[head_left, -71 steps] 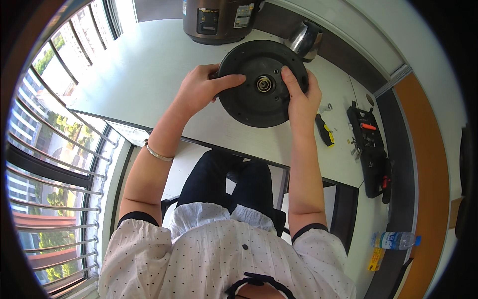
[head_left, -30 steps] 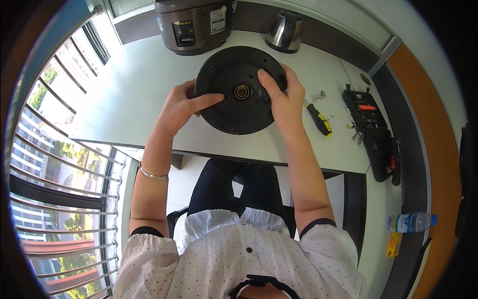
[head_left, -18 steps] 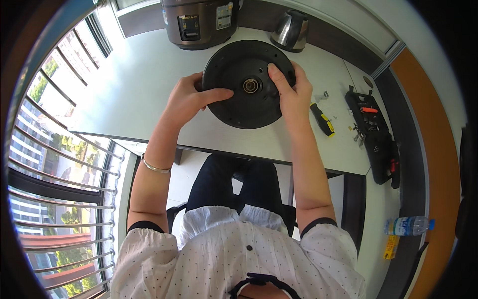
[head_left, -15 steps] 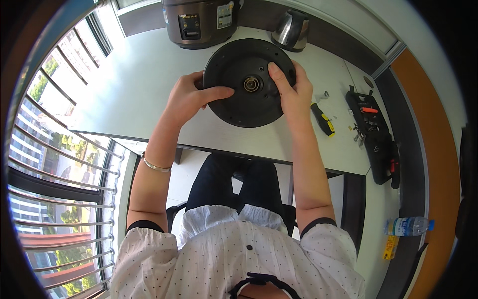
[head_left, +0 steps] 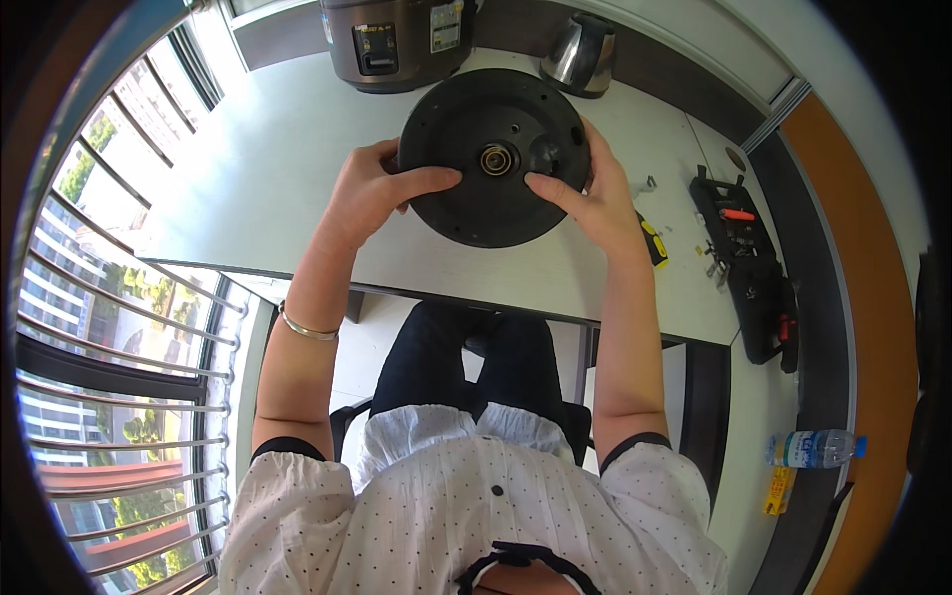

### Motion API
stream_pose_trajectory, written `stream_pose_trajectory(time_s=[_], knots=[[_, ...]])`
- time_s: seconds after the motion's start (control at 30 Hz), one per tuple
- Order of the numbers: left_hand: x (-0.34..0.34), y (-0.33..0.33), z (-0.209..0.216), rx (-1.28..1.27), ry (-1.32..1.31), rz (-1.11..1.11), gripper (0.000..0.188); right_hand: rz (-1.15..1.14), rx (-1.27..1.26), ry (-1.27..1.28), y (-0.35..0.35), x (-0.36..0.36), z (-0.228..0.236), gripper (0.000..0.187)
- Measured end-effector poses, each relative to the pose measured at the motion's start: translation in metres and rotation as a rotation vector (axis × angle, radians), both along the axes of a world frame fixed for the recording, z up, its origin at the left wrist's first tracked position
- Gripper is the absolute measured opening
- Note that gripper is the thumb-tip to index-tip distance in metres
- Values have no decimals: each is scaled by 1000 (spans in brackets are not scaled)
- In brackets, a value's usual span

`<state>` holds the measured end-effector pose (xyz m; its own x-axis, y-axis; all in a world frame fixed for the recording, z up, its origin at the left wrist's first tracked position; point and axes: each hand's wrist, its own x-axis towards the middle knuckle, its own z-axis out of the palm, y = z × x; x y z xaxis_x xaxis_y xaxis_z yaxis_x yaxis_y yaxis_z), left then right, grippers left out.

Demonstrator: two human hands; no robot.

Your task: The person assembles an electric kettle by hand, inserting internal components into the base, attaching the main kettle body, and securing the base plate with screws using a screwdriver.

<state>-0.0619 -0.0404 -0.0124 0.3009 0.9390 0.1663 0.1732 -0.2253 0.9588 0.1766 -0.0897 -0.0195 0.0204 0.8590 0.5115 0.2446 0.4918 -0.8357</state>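
Observation:
Between my two hands a round black base plate (head_left: 466, 213) is held up over the desk, its face turned toward me. A coiled metal spring (head_left: 496, 160) sits in its centre, and small holes dot the surface. My left hand (head_left: 382, 188) grips the left edge, thumb lying on the face near the spring. My right hand (head_left: 590, 193) grips the right edge, its thumb pressed on the face just right of the spring. The fingers of both hands are mostly hidden behind the plate. A yellow and black screwdriver (head_left: 654, 243) lies beside my right wrist, partly covered by it.
A brown cooker (head_left: 397, 45) and a steel kettle (head_left: 579, 58) stand at the back of the white desk (head_left: 258, 188). On the right lie an open black tool case (head_left: 744, 263) and small metal parts (head_left: 712, 263). A water bottle (head_left: 815, 448) lies further near right.
The plate has shifted slightly left and up and turned a little. My right thumb has slid down from the upper right of the face toward the spring.

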Motion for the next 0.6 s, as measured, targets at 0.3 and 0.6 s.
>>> stream_pose_trajectory(time_s=[0.3, 0.6], knots=[[1, -1, -3, 37, 72, 9, 48, 1, -22, 72, 3, 3, -9, 78], [0, 3, -2, 25, 78, 11, 48, 7, 2, 80, 7, 4, -14, 75]])
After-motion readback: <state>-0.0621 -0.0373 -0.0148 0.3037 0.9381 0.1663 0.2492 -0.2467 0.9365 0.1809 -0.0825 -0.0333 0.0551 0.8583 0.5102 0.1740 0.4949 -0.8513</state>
